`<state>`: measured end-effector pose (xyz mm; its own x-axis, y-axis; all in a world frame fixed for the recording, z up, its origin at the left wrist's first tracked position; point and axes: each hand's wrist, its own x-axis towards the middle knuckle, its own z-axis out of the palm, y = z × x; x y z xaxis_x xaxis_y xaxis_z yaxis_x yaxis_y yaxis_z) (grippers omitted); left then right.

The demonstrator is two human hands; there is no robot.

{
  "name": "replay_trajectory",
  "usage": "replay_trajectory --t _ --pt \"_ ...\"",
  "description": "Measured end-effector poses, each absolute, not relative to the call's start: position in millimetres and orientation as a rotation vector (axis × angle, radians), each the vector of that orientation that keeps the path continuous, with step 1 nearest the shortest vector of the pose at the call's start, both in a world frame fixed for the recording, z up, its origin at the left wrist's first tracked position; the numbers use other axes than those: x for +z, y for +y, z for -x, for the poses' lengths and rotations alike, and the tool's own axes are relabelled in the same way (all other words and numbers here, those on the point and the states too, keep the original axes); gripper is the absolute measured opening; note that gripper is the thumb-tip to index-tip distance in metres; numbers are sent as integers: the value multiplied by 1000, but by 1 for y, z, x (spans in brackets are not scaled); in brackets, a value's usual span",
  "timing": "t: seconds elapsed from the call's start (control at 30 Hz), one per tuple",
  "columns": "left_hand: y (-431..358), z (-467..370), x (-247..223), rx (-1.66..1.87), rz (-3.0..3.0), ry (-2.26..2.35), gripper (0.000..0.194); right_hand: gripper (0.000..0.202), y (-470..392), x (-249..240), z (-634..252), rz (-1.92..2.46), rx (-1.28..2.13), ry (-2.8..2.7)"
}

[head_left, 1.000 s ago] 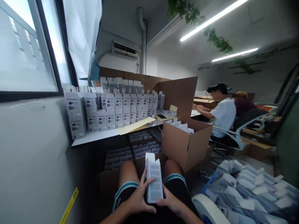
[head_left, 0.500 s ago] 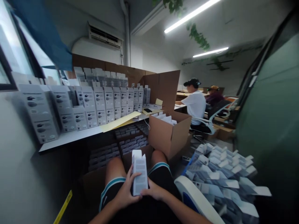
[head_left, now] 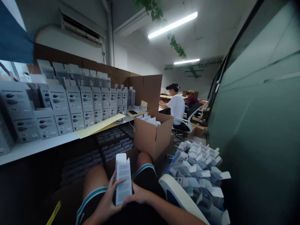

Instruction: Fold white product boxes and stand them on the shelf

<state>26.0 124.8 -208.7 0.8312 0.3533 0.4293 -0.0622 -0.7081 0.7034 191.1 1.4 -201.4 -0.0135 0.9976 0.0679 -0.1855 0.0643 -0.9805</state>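
Over my lap I hold a small white carton (head_left: 123, 181), tilted, with its top flaps standing up. My left hand (head_left: 110, 197) wraps round its left side, thumb across the printed face. Around the lower right corner my right hand (head_left: 138, 193) is closed, with its thumb near the bottom edge. Whether anything is inside the carton cannot be seen. To my right lies a heap of similar open-flapped cartons (head_left: 199, 168), several rows deep. Along the desk at left stand stacked rows of printed cartons (head_left: 75, 107).
A large brown cardboard box (head_left: 150, 134) holding white cartons stands ahead. A yellow sheet (head_left: 100, 125) lies on the desk (head_left: 44, 147), and a dark phone (head_left: 132, 112) farther along. The white chair armrest (head_left: 180, 197) is at my right. Another person (head_left: 176, 106) sits beyond the box.
The view has turned right, so the surroundings sit farther left in the picture. Both hands keep their hold on the carton, which stays over my lap.
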Motion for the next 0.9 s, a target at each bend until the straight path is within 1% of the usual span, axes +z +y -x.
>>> replay_trajectory --t 0.13,0.3,0.47,0.53,0.6,0.63,0.73,0.77,0.8,0.9 --pt "123 -25 -205 712 -2294 183 69 115 0 -197 -190 954 1254 -1154" --pt "120 -22 -197 692 -2389 178 76 115 -1 -194 -187 873 1181 -1203" --pt "113 -21 -185 742 -2418 205 65 114 -4 -192 -187 957 992 -1232" --pt "112 -20 -181 734 -2427 187 65 115 -5 -192 -187 1022 901 -1201" --pt "112 -19 -179 720 -2410 155 71 114 -5 -193 -186 1052 860 -1162" --pt "113 -19 -178 707 -2383 132 79 114 -5 -193 -186 1052 862 -1147" --pt "114 -20 -177 686 -2139 126 112 111 -6 -195 -184 1065 840 -1135" --pt "114 -21 -177 697 -2042 160 118 109 -7 -196 -184 1077 825 -1132" --pt "114 -22 -177 712 -1956 207 119 107 -7 -196 -184 1087 817 -1131" --pt "114 -26 -176 726 -1823 327 109 104 -9 -198 -182 1100 846 -1158"
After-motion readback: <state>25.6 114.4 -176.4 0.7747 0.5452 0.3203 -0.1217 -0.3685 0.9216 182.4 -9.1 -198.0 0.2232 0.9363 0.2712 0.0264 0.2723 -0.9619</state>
